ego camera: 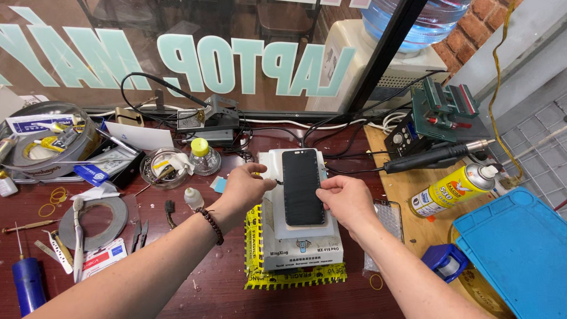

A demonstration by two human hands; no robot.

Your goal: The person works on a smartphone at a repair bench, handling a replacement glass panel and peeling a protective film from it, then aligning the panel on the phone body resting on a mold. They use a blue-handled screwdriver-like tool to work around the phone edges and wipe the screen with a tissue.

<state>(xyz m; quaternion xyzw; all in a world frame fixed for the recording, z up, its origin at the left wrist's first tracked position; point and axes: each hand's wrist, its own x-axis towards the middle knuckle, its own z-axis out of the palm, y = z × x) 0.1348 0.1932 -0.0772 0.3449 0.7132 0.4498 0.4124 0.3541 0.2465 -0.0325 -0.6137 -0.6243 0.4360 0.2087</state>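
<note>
head | phone screen [302, 186]: black, glossy, flat on white machine [301, 245]

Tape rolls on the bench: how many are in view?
2. A large grey tape roll lies flat left of the left hand; a bigger roll sits at the far left edge, holding small items. Clutter may hide others.

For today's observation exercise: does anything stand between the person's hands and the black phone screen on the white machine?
Nothing visible does. The left hand and right hand already touch the edges of the phone screen lying on the white machine.
</note>
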